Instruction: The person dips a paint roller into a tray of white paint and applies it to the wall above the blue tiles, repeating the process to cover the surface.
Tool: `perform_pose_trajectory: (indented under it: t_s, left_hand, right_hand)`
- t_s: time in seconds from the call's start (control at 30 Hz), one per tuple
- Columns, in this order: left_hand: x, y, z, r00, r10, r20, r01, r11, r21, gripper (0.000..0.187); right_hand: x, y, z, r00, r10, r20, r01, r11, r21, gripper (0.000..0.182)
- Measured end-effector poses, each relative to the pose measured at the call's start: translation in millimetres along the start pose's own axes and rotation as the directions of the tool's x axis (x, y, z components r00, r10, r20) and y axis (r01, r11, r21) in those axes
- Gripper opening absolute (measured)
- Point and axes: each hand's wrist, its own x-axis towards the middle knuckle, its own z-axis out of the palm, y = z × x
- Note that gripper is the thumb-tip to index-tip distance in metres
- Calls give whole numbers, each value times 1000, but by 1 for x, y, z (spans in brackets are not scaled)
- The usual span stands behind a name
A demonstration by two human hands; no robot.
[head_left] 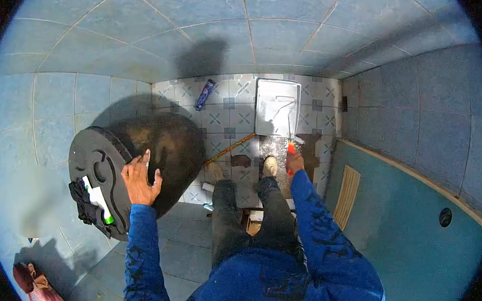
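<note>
The right hand [295, 164] is closed around the orange handle of a paint roller [291, 148], and the roller's front part is inside a white tray [257, 107]. This tray stands on the patterned floor [215, 125], with its far edge near the tiled wall [216, 20]. To its left there is open floor up to a blue package [205, 95]; to its right only a narrower strip remains before the side wall [396, 88]. A yellowish stick [231, 148] reaches from near the tray's close left corner towards the shoes [270, 166].

The left hand [141, 182] has its fingers spread wide at the edge of a dark barrel [177, 146]; whether it touches, I cannot tell. A white tube [98, 199] with green end lies beside black cloth [82, 206]. The marks on the package and tube are too small for reading.
</note>
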Motion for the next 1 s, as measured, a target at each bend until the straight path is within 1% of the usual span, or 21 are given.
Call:
perform_pose_trajectory:
  t_s: [0.03,0.07,0.13,0.2,0.27,0.3,0.33,0.37,0.4,0.5,0.57,0.6,0.63,0.7,0.73,0.8,0.87,0.9,0.93,0.97,1.0]
  left_hand:
    - [0,0,-1,1000,3,-4,-3,1000,4,62]
    - [0,1,-2,1000,5,-5,-5,1000,-3,62]
    - [1,2,-3,1000,7,-20,-7,1000,-12,62]
    - [0,2,-3,1000,7,-27,-8,1000,-25,62]
    - [0,1,-2,999,8,-39,-10,999,-47,62]
    - [0,0,-1,999,14,-41,-17,998,-64,62]
    - [0,0,-2,999,13,-39,-16,998,-66,62]
    - [0,2,-3,1000,1,-29,-2,998,-63,62]
    - [1,3,-4,1000,-11,-20,10,998,-58,62]
    - [1,2,-4,999,3,-40,-6,997,-78,62]
    - [0,2,-5,1000,3,-28,-5,998,-66,62]
    - [0,2,-5,1000,2,-26,-3,998,-60,62]
    - [0,2,-4,999,1,-32,-3,998,-61,62]
    - [0,0,-4,999,17,-41,-21,996,-86,62]
    - [-1,-1,-5,998,16,-53,-21,996,-86,62]
    - [0,0,-7,998,21,-51,-27,993,-113,61]
    - [0,0,-10,999,14,-45,-18,995,-98,61]
    - [-2,-2,-9,1000,0,-31,-4,990,-143,62]
    - [-5,-5,-4,1000,-15,-21,11,982,-186,63]
    - [-7,-5,-1,1000,-6,-2,5,993,-116,64]
    - [-8,-4,-1,1000,-7,13,8,999,-42,64]
  right_hand:
    - [9,-4,-6,996,-79,40,85,981,-175,49]
    - [3,-16,-16,996,-81,35,86,981,-172,49]
    - [-6,-41,-36,989,141,42,-144,984,101,49]
    - [-17,-15,-17,991,123,47,-130,976,175,49]
    - [-49,-10,-19,936,-282,-212,220,936,-277,41]
    - [-50,-10,-14,935,-284,-214,220,934,-280,41]
    - [-48,-3,2,993,67,-96,-77,991,-106,42]
    - [-50,-2,9,916,394,79,-396,918,24,44]
    - [-50,1,10,915,396,82,-399,917,25,44]
    - [-51,-29,-13,974,21,224,34,970,-240,45]
    - [-53,-53,-29,981,153,117,-158,987,35,44]
    - [-55,-59,-33,982,151,115,-156,987,35,44]
    - [-47,-51,-27,1000,20,-16,-21,998,-65,44]
    - [30,61,66,985,-162,-61,115,875,-470,44]
    - [6,18,23,993,-53,-105,28,975,-221,46]
    - [-41,-14,-17,989,78,-126,-78,997,11,51]
    - [-85,-14,-39,986,88,-143,-78,994,70,55]
    - [-131,-46,-81,991,129,-23,-128,990,54,53]
    - [-135,-6,-68,999,-34,-24,34,999,-25,50]
    - [-173,-22,-91,995,-46,-90,53,995,82,46]
    - [-202,-38,-114,996,84,22,-83,996,-31,44]
